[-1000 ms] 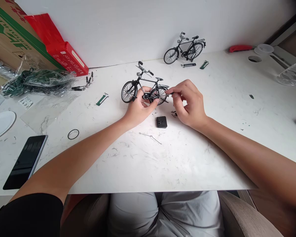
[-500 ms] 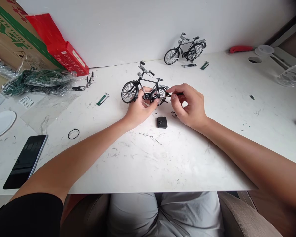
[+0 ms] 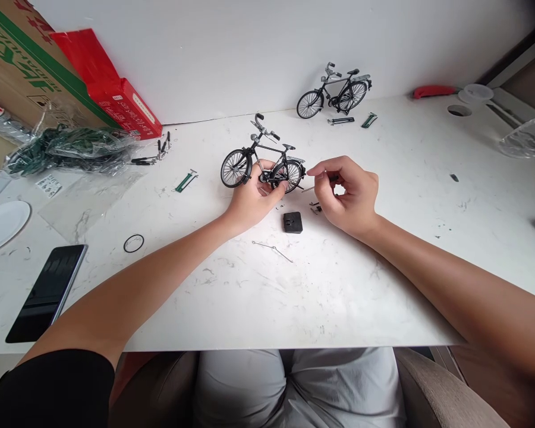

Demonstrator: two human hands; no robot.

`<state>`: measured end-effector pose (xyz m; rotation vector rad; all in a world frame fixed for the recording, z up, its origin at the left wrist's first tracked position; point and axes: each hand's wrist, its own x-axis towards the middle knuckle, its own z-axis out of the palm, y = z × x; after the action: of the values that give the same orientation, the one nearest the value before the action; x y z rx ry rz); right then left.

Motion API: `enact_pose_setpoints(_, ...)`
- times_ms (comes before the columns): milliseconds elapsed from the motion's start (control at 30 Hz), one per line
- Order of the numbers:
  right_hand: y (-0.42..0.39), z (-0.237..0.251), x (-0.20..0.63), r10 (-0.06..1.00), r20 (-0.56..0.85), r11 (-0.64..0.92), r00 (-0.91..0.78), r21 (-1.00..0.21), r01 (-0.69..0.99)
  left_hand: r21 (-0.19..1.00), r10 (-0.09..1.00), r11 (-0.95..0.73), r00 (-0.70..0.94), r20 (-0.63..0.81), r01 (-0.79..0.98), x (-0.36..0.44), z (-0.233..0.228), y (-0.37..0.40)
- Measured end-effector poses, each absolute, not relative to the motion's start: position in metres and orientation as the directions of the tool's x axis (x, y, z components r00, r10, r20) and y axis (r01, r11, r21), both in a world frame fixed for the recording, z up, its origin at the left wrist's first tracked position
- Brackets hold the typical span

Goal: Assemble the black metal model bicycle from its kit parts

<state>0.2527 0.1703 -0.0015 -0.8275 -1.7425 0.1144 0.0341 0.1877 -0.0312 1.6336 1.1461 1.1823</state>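
Clutter is seen at upper left of the frame: cardboard box [image 3: 13, 65], red carton [image 3: 111, 89], and a plastic bag of green parts [image 3: 66, 148] below them. A white plate [image 3: 2, 224] and a phone [image 3: 47, 291] lie at the left edge, w/ a black ring [image 3: 133, 243] on the white tabletop [image 3: 294, 297] just right of the phone.

Centre frame, the model bicycle [image 3: 262, 163] is stood upright, long axis running left-right across the picture, front wheel to the left, rear wheel to the right. It is steadied by the left hand [image 3: 252, 199], which is closed loosely on the lower frame near the cranks; thumb and fingertips wrap the bottom of the bike, so that area is hidden.

Just right of the rear wheel, the right hand [image 3: 350, 196] is held w/ thumb and forefinger pinched on a thin dark tool [image 3: 334, 178], prob. a small screwdriver; only a short piece shows between the fingers. A fine shaft seems to point left toward the rear hub, but the tip can't be made out, nor whether it touches the bike. So the work point lies to the left of the right-hand grip, roughly along the bike's own axis, and the right hand is nearer to it.

Below the hands, a small black block [image 3: 292, 222] and a thin wire [image 3: 271, 248] are left on the table; tiny parts beside the right hand are too small to identify.

At upper right, a second bicycle [image 3: 334, 95] is parked by the wall, w/ a red-handled tool [image 3: 432, 91] further right.
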Motion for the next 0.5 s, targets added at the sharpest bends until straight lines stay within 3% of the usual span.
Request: enact_pose_setpoints(500,0.1717,-0.0112,0.2568,0.719,0.687,0.666,-0.100,-0.642,0.379,0.931,0.948,-0.299,0.175,0.265,0.211,0.0345,-0.0323,0.1860)
